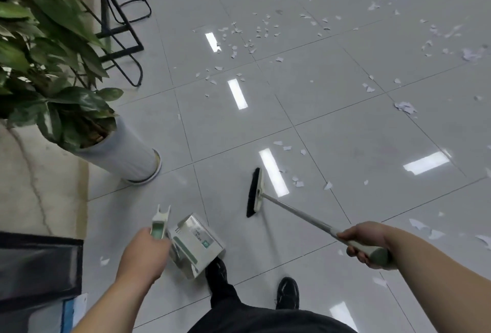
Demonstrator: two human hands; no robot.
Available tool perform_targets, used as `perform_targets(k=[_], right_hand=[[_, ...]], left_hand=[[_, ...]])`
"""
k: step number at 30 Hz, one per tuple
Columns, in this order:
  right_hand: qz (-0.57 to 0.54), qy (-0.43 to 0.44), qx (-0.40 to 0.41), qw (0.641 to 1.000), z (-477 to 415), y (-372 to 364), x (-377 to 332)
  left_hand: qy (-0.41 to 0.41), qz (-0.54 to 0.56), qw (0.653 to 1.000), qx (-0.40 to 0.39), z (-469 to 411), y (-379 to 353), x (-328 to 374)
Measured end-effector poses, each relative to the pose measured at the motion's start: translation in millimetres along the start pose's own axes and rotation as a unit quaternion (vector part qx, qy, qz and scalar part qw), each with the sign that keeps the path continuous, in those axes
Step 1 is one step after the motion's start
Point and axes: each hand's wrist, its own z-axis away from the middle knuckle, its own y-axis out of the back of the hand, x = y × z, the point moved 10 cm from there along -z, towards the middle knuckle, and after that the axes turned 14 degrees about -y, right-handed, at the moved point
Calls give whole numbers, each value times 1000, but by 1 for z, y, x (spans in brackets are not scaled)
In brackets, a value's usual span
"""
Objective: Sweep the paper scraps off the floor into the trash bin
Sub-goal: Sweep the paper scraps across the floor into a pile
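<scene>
Paper scraps [299,183] strewn over the far and right tiles of the floor [358,133], a few just beside the broom head [254,193], right hand [369,245] wrapped round the broom handle [305,215], left hand [144,250] gripping the dustpan [196,245] by its handle: risks scattering light scraps wider with a brisk stroke, missing strays near the feet.

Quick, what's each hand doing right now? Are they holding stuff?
Left hand: closed, holding the dustpan by its handle.
Right hand: closed, gripping the broom by the end of its handle.
</scene>
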Motion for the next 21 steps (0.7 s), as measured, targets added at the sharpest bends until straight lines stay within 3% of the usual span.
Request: perform_targets(k=[10, 21], right_hand=[[-181, 10, 23, 983, -4, 118, 95], [-318, -17, 12, 948, 1, 159, 207]], left_hand=[[-60, -36, 996, -53, 15, -65, 92], [-194, -39, 970, -142, 22, -154, 220]])
